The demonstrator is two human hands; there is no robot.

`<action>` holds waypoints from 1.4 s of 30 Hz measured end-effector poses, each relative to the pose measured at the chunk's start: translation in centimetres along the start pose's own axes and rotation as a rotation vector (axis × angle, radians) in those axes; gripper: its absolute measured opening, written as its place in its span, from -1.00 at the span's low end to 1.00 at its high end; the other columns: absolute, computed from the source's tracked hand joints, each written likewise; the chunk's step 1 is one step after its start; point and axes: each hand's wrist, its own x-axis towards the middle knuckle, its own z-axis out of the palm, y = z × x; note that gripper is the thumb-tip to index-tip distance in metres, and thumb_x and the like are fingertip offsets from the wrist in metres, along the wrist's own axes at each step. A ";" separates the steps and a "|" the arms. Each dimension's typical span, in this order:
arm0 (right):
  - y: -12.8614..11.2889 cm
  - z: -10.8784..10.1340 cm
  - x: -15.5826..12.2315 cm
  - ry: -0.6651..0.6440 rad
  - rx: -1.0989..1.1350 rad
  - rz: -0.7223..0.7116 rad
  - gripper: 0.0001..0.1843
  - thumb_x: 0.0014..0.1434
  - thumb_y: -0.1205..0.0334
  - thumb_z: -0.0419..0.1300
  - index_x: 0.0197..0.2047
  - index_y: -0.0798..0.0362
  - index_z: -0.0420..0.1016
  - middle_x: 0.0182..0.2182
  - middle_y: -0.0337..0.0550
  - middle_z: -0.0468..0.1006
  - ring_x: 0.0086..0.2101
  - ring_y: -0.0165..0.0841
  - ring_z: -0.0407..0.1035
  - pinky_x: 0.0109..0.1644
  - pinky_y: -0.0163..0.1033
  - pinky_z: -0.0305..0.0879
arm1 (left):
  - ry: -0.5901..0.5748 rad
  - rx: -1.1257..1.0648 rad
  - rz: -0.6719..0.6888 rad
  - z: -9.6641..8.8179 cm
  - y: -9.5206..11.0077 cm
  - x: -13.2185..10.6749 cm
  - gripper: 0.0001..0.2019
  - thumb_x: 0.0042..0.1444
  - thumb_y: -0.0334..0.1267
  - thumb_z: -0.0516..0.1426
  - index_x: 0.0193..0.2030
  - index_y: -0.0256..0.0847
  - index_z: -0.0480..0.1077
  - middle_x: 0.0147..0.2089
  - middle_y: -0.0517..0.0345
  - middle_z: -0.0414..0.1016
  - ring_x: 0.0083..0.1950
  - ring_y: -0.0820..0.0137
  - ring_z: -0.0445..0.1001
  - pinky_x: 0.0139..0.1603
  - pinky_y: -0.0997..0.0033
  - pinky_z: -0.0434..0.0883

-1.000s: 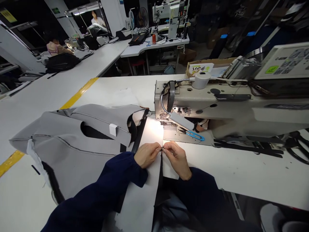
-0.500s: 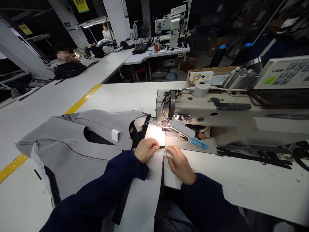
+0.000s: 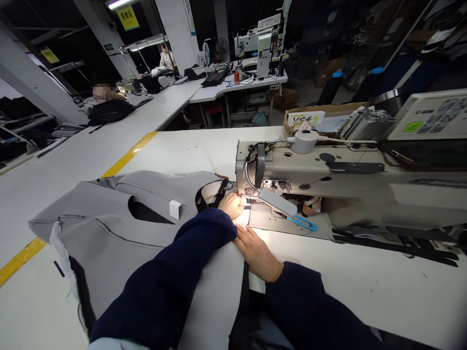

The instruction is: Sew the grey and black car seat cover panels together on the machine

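A large grey fabric piece [image 3: 120,233] with dark seams and a white tag [image 3: 175,209] spreads over the table and reaches the sewing machine [image 3: 284,165]. Close beside the lit needle area, my left hand [image 3: 232,204] is closed on the fabric's edge region; what its fingers hold is hidden. My right hand [image 3: 258,252] lies with fingers stretched flat on the near strip of grey fabric, its fingertips by my left sleeve. Blue-handled thread snips [image 3: 302,222] rest on the machine bed, right of the needle. Black straps [image 3: 222,190] show behind my left hand.
A grey lamp [image 3: 278,201] on a bendable neck hangs before the machine head. Behind the machine stand a cardboard box [image 3: 333,109] and a control panel [image 3: 434,116]. Yellow tape [image 3: 129,154] crosses the table. Two people sit farther back at the left; another sewing machine [image 3: 264,48] stands beyond.
My left hand has moved forward to the needle area, from where it pinched a black strip. My right hand has shifted left and flattened onto the fabric. The view has tilted slightly.
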 end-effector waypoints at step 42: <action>-0.9 -1.6 -1.9 0.370 0.083 0.003 -0.72 -0.04 0.62 -0.08 -0.50 0.11 0.34 -0.45 -0.11 0.38 -0.32 -0.30 0.19 -0.23 -0.11 0.10 | 0.179 0.268 0.197 0.8 1.6 -3.2 -0.57 0.29 -0.02 -0.05 0.12 -0.28 0.31 0.12 -0.09 0.36 0.20 0.21 0.21 0.31 0.00 -0.03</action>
